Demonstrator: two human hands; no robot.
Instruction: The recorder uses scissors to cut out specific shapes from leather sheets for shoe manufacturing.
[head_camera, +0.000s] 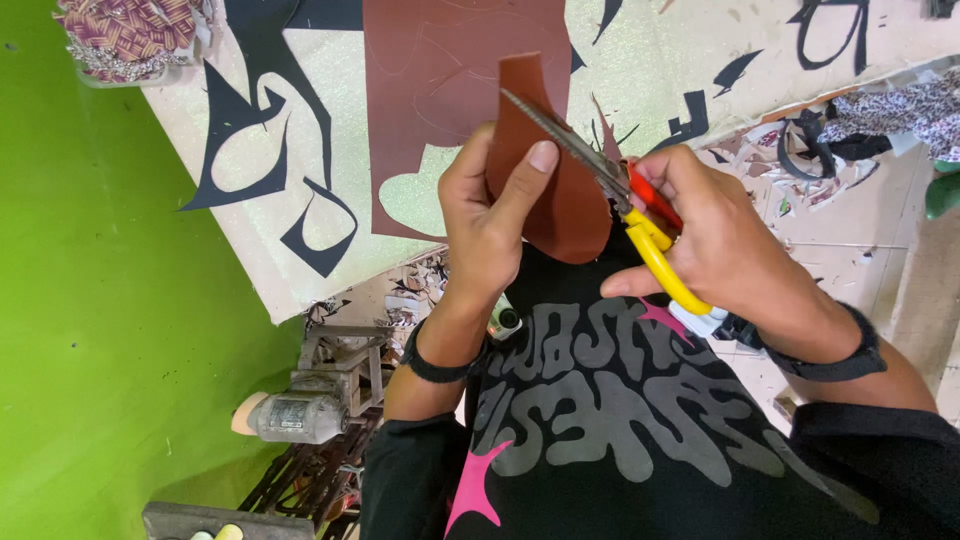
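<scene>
Two hands work above the desk's (250, 270) near edge. Left hand (480, 215) has its grip pinched on a brown sole-shaped cutout (550, 200), held upright. Right hand (720, 240) is closed around yellow-handled scissors (620, 195), whose blades cross the cutout's right edge. A brown sheet (440, 80) lies on the desk behind.

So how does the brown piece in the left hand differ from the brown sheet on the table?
The piece is small with a rounded end; the sheet is large, with cutout gaps along its lower edge. The piece is held up in the left hand, with the scissors in the right hand at its edge; the sheet lies flat. Both look the same brown.
</scene>
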